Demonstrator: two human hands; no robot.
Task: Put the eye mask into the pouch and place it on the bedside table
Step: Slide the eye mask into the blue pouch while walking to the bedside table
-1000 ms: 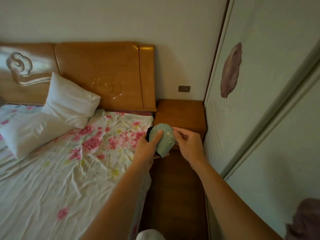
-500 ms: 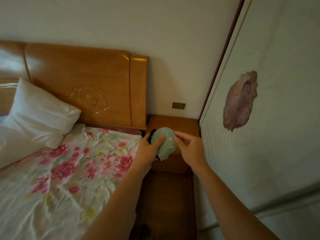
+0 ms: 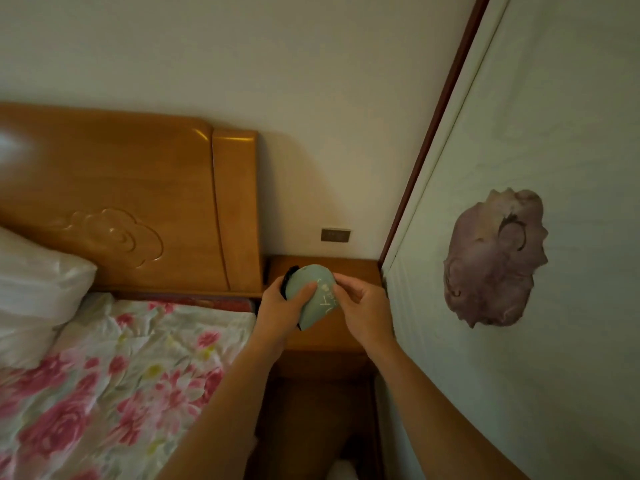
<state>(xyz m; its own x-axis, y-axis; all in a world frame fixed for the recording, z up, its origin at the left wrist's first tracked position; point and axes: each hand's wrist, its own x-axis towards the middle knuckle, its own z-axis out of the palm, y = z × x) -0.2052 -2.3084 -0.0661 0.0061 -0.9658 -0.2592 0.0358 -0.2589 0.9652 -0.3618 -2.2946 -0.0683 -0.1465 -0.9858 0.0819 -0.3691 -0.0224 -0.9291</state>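
A pale green pouch (image 3: pixel 313 296) with white lettering is held over the wooden bedside table (image 3: pixel 356 271). My left hand (image 3: pixel 282 310) grips its left side, thumb pressed on the front. My right hand (image 3: pixel 362 313) pinches its right edge. A dark edge of the eye mask (image 3: pixel 288 274) peeks out at the pouch's upper left; the rest of the mask is hidden inside.
The bed with its floral sheet (image 3: pixel 131 368) and white pillow (image 3: pixel 34 289) lies to the left, under a wooden headboard (image 3: pixel 138 209). A pale wardrobe door (image 3: pixel 536 237) with a purple flower decoration (image 3: pixel 495 258) closes in on the right. A wall socket (image 3: pixel 335 235) sits above the table.
My view has moved forward and to the right toward the bedside table. Both hands keep their hold on the pouch, which is now above the table top.
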